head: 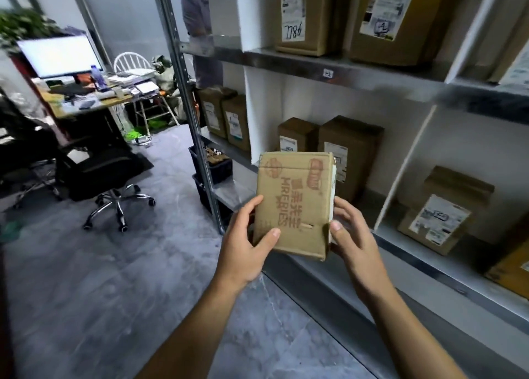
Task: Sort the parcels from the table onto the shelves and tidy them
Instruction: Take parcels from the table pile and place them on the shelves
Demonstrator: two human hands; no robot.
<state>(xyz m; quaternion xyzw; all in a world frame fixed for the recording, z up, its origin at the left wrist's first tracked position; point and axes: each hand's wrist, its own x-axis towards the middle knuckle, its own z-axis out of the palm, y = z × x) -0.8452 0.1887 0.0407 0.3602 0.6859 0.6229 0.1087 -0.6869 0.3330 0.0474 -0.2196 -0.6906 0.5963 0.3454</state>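
Note:
I hold a flat brown cardboard parcel (294,204) with red print upright in front of the metal shelf unit (337,69). My left hand (246,244) grips its lower left edge, thumb on the front face. My right hand (352,235) grips its lower right edge, thumb on the corner. Behind the parcel, on the lower shelf (423,261), two brown parcels (349,152) stand side by side. Another labelled parcel (443,212) leans further right on the same shelf. The upper shelf carries tall labelled parcels (303,15).
White dividers (400,172) split the shelf into bays. Beyond the left upright (183,86) stand more parcels (226,118) and black crates (214,167). An office chair (111,178), a cluttered desk with a monitor (57,55) and a person (197,15) are at the left and back.

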